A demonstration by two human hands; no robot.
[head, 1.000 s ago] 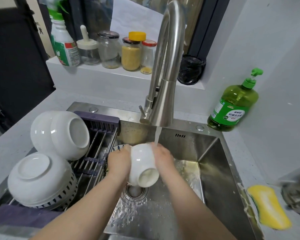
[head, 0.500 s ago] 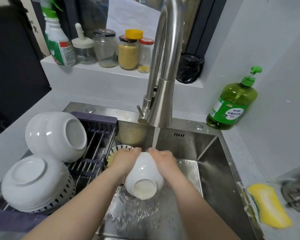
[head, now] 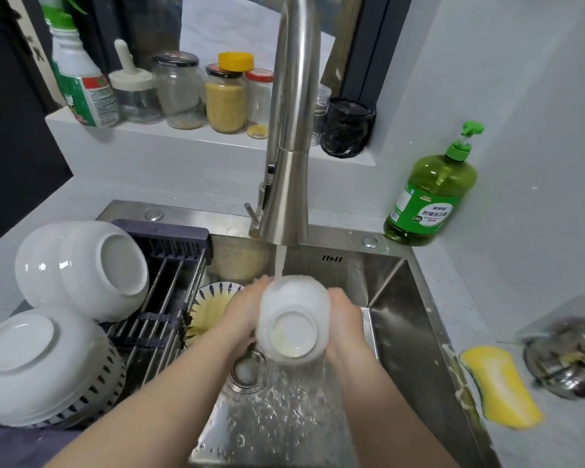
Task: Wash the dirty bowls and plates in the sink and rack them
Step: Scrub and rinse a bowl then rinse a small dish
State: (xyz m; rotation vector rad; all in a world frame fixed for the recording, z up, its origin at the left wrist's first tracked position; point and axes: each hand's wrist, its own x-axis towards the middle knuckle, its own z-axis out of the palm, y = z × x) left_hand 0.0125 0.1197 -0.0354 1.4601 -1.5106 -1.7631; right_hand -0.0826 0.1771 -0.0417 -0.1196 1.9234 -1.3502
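Observation:
A small white bowl (head: pixel 293 320) is held between my left hand (head: pixel 242 314) and my right hand (head: pixel 347 320), its foot turned toward me. It sits under the running stream from the steel tap (head: pixel 289 136), over the steel sink (head: pixel 416 332). Water splashes around the drain (head: pixel 247 371) below. Behind my left hand a plate with a blue patterned rim (head: pixel 213 298) lies in the sink, partly hidden. On the dark rack (head: pixel 163 295) at the left, two white bowls (head: pixel 81 268) lie nested on their sides, and a further white bowl (head: pixel 41 363) rests upside down.
A green dish-soap bottle (head: pixel 431 194) stands on the counter at the back right. A yellow sponge (head: pixel 502 386) and a steel lid (head: pixel 568 359) lie right of the sink. Several jars (head: pixel 225 96) and a spray bottle (head: pixel 80 79) line the back ledge.
The bowl has shifted a little higher and further under the stream, with its foot turned more squarely toward me. Both hands have stayed on its sides.

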